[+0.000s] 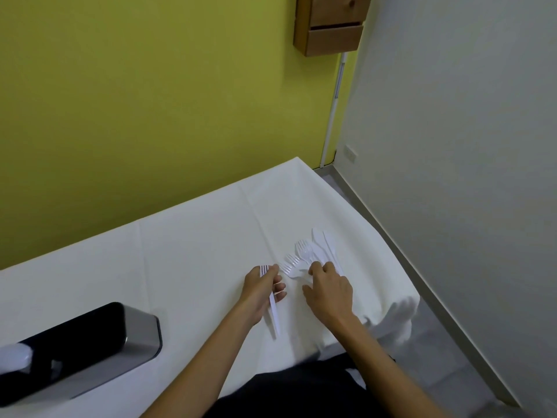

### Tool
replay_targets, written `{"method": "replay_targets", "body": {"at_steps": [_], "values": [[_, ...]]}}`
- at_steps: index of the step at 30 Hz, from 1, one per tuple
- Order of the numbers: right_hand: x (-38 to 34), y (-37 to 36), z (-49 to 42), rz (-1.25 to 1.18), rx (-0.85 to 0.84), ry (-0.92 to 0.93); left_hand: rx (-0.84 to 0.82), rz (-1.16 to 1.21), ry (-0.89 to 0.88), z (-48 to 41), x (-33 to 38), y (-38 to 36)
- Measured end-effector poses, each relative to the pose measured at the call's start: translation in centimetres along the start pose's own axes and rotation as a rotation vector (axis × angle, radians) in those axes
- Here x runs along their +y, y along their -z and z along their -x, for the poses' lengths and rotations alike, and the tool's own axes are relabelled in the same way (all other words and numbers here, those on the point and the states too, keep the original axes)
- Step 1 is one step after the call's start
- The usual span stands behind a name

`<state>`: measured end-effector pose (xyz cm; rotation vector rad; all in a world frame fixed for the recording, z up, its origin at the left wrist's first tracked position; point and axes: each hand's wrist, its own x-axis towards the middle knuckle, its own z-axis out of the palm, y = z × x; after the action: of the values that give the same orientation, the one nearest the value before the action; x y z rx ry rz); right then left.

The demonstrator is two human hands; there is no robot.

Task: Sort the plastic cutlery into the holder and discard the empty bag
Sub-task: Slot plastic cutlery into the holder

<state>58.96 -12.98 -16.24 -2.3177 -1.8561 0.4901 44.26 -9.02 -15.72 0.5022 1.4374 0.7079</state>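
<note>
A yellow-green wall (150, 101) fills the far side and meets a pale grey wall (467, 116) at a corner on the right. A wooden drawer unit (331, 25) hangs high at that corner, and a thin white conduit (333, 107) runs down from under it towards the floor. A white socket (349, 152) sits low on the grey wall. A pale skirting board (391, 236) lines the grey floor (437, 327). A table under a creased white cloth (196, 251) stands against the yellow-green wall in soft, even light

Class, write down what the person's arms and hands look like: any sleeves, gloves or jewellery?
The left hand and right hand are ungloved, with no ring, watch or bracelet showing. The left forearm and right forearm are bare; no sleeve is in view.
</note>
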Motion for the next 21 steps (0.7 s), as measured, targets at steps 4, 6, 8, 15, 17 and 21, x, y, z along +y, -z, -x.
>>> {"method": "replay_targets", "body": {"at_steps": [4, 6, 8, 15, 17, 21], "values": [[0.4, 0.0, 0.0, -0.023, -0.038, 0.004, 0.018, 0.000, -0.007, -0.5, 0.0, 0.1], [0.2, 0.3, 0.1, -0.194, -0.027, -0.016, 0.018, 0.010, -0.018, -0.7, 0.0, 0.2], [-0.5, 0.6, 0.2, -0.367, -0.029, 0.009, 0.004, -0.027, -0.044, -0.7, 0.1, 0.1], [0.2, 0.9, -0.7, -0.291, 0.077, -0.039, 0.096, -0.054, -0.097, -1.1, 0.4, -0.3], [0.9, 0.7, -0.9, -0.111, 0.046, -0.034, 0.089, 0.030, -0.071, -1.3, 0.3, -0.2], [1.1, 0.6, -0.9, 0.005, -0.002, 0.014, 0.068, 0.075, -0.041, -1.8, -0.1, -0.5]]}}
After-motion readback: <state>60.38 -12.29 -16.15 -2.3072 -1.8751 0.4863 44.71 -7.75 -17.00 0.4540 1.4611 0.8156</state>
